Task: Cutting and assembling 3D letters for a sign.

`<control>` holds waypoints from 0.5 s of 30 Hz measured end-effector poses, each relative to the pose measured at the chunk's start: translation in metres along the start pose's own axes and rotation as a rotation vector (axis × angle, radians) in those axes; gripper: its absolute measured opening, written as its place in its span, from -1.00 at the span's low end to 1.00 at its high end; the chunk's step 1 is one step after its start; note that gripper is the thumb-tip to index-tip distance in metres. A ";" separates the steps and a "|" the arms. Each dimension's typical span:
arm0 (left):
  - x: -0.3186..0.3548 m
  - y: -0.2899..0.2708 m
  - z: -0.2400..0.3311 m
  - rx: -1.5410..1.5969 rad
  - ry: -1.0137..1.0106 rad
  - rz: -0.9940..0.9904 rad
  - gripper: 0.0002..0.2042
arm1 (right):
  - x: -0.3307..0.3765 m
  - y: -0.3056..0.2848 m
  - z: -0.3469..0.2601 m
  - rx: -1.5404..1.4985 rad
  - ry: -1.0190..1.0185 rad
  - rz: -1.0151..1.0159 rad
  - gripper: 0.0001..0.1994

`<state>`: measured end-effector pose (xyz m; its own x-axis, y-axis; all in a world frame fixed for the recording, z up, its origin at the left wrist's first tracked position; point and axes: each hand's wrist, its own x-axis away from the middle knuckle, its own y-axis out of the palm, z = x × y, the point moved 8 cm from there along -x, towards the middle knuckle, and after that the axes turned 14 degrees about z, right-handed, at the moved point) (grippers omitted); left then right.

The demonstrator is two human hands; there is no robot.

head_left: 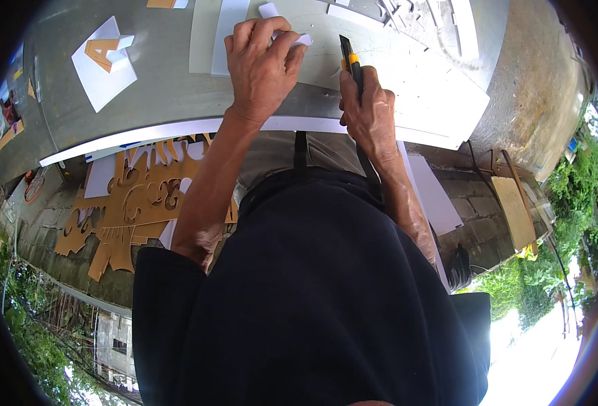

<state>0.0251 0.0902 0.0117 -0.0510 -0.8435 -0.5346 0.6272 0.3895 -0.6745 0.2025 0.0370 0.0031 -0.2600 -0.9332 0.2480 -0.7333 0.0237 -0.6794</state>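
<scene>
My left hand (262,68) is over the table with its fingers curled down on a small white foam-like piece (304,40), whose ends stick out past the fingers. Most of that piece is hidden beneath the hand. To the right, my right hand (368,108) is wrapped around a black and yellow utility knife (355,68). Its dark blade points away from me and is apart from the white piece. Under both hands lie pale flat sheets (407,81) on the grey table (157,61).
A white board (106,84) with a tan letter-shaped cutout (103,55) lies at the left. White offcuts (465,30) are scattered at the far right. Below the table edge, tan cut-out sheets (136,203) cover part of the paved floor. A tan board (513,213) leans at the right.
</scene>
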 end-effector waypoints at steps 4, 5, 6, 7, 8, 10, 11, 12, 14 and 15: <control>-0.001 -0.002 0.009 -0.089 -0.062 0.134 -0.79 | -0.001 0.002 -0.005 0.003 -0.017 0.023 -0.75; -0.001 -0.001 0.011 -0.088 -0.062 0.133 -0.79 | -0.001 0.003 -0.005 0.014 -0.034 0.019 -0.75; 0.000 -0.003 0.010 -0.126 -0.108 0.137 -0.79 | -0.001 0.005 -0.006 0.024 -0.052 0.014 -0.75; 0.000 -0.004 0.009 -0.162 -0.153 0.141 -0.78 | -0.001 0.007 -0.004 0.025 -0.051 0.013 -0.75; 0.000 -0.005 0.011 -0.162 -0.154 0.140 -0.78 | 0.000 0.009 -0.008 0.069 -0.132 0.021 -0.74; 0.000 -0.008 0.010 -0.192 -0.211 0.156 -0.76 | 0.000 0.012 -0.016 0.112 -0.213 0.025 -0.74; 0.003 -0.009 0.010 -0.195 -0.214 0.154 -0.76 | -0.001 0.014 -0.018 0.151 -0.200 0.011 -0.74; 0.006 -0.006 0.007 -0.177 -0.252 0.121 -0.76 | -0.002 0.017 -0.021 0.190 -0.185 -0.002 -0.74; 0.010 -0.003 0.004 -0.158 -0.293 0.088 -0.76 | -0.003 0.019 -0.025 0.219 -0.177 -0.005 -0.74; 0.012 -0.003 0.004 -0.163 -0.279 0.084 -0.76 | -0.004 0.019 -0.025 0.248 -0.169 -0.005 -0.74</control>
<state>0.0255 0.0776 0.0095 0.2248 -0.8659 -0.4469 0.4860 0.4972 -0.7188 0.1734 0.0505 0.0065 -0.1337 -0.9800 0.1474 -0.5527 -0.0497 -0.8319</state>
